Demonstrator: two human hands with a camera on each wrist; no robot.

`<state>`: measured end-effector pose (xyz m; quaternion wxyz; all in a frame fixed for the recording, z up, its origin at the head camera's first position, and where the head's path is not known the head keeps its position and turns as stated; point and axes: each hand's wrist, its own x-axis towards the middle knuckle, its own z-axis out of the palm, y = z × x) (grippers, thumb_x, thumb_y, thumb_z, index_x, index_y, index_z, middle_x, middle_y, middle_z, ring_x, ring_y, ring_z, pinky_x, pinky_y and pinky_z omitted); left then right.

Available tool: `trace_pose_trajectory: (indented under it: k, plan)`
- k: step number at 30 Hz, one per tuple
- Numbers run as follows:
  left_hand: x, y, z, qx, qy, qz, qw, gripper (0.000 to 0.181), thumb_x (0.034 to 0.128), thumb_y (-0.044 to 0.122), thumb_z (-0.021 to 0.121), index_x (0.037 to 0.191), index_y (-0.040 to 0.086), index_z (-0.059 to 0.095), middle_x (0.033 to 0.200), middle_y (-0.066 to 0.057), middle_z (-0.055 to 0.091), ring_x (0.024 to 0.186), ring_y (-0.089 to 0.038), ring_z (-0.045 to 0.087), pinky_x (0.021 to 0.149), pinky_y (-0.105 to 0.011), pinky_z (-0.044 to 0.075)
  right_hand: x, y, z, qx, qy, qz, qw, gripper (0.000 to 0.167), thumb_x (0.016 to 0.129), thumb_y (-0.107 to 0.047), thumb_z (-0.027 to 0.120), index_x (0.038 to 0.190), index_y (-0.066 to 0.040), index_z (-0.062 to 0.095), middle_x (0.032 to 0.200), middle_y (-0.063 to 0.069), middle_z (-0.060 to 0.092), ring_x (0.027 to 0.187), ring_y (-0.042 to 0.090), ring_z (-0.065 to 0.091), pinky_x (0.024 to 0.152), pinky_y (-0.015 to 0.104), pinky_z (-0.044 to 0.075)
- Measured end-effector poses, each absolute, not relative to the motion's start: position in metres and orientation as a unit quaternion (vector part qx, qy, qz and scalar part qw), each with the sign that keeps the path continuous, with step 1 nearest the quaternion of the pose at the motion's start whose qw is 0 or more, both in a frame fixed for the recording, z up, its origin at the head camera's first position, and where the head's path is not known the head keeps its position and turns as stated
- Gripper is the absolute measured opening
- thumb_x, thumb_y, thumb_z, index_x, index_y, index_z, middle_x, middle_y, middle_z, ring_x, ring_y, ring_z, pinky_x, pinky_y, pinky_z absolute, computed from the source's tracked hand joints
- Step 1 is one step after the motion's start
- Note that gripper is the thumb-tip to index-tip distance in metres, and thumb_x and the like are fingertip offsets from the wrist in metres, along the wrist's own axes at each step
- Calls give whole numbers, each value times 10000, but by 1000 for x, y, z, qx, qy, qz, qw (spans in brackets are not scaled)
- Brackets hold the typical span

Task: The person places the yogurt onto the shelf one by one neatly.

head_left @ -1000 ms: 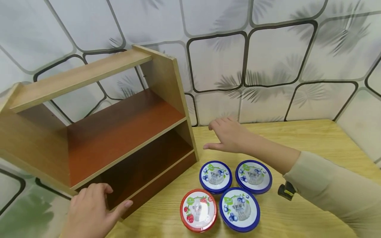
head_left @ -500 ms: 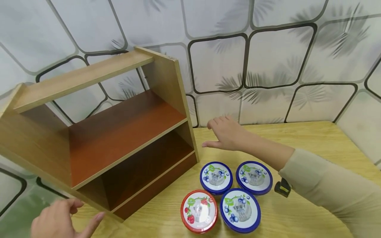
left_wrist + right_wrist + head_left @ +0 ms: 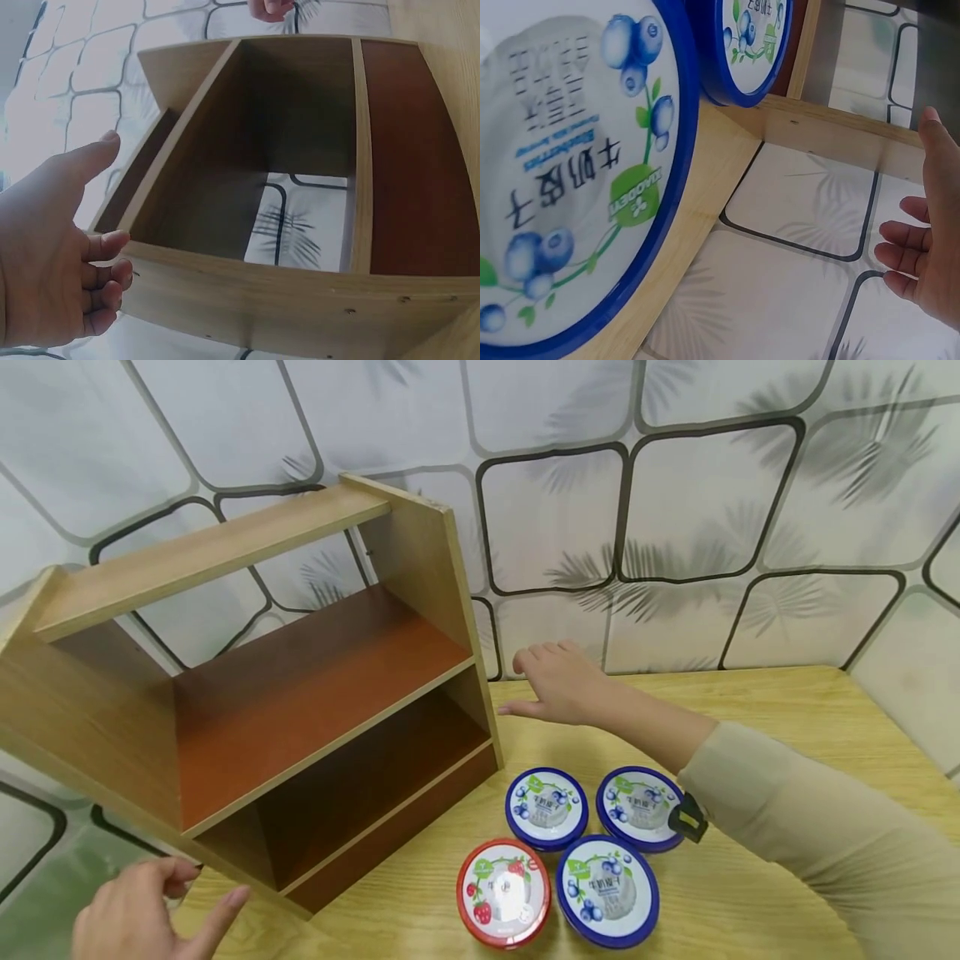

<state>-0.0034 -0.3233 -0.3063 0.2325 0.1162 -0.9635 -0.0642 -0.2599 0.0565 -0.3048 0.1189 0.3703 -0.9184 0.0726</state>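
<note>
In the head view a wooden shelf unit point(image 3: 322, 693) with reddish-brown boards stands at the left. My left hand point(image 3: 142, 914) is by its near left corner, fingers bent loosely, thumb apart, holding nothing; the left wrist view shows the hand point(image 3: 60, 247) beside the unit's side panel point(image 3: 247, 300). Past the unit's right side, my right hand point(image 3: 562, 685) hovers over the table with nothing in it. Nearer me are three blue-rimmed tubs, one point(image 3: 546, 808) at the left, one point(image 3: 641, 808) at the right, one point(image 3: 607, 892) in front, and a red-rimmed tub point(image 3: 503, 893).
The wood-grain table point(image 3: 780, 718) reaches back to a patterned wall covering point(image 3: 555, 527). A small black device point(image 3: 687, 818) hangs under the right sleeve point(image 3: 810, 810), over the edge of the right blue-rimmed tub.
My left hand has moved left and down, away from the shelf unit's lower opening. My right hand has shifted slightly left and up. The unit and tubs stay in place.
</note>
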Motion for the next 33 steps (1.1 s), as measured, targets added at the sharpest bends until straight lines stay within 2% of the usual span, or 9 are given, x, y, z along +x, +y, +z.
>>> trace_pose_trajectory:
  k: [9,16,20,23,27,33]
  plan:
    - [-6,-335,-306,175,-968,-49,173,712,696,629,678,802,-75,638,662,-91,573,522,-203,488,453,-345,342,-267,44,-305,362,-923,66,110,613,849,-627,519,1102,-71,566,995,73,623,955,275,579,906,448,403]
    - [-15,-344,-298,140,-974,-58,167,664,752,583,662,812,-76,595,685,-125,575,539,-235,507,436,-366,331,-270,43,-309,353,-929,63,93,609,849,-627,518,1099,-73,560,1004,74,622,970,276,575,913,446,396]
    - [-19,-345,-296,128,-980,-55,142,665,786,585,633,743,-69,523,657,-110,531,529,-216,476,426,-349,326,-271,39,-312,353,-929,70,88,626,847,-631,517,1118,-68,564,1039,83,629,1013,281,576,933,459,392]
    - [-22,-345,-295,116,-981,-53,144,648,786,582,635,671,-42,504,600,-95,510,499,-211,456,411,-344,325,-273,33,-314,358,-926,78,87,647,844,-645,508,1123,-65,562,1057,91,631,1037,283,575,936,465,394]
    - [-24,-344,-295,90,-982,-42,159,608,783,570,644,655,-15,540,581,-73,515,494,-205,455,411,-352,333,-275,28,-315,360,-925,77,91,649,839,-649,512,1102,-57,556,1015,88,627,999,271,577,908,454,398]
    - [-27,-341,-299,65,-982,-26,176,573,785,559,648,721,-3,556,581,-41,484,481,-182,421,409,-348,319,-279,22,-315,359,-925,68,100,642,838,-647,516,1079,-54,560,974,71,625,941,249,583,862,422,412]
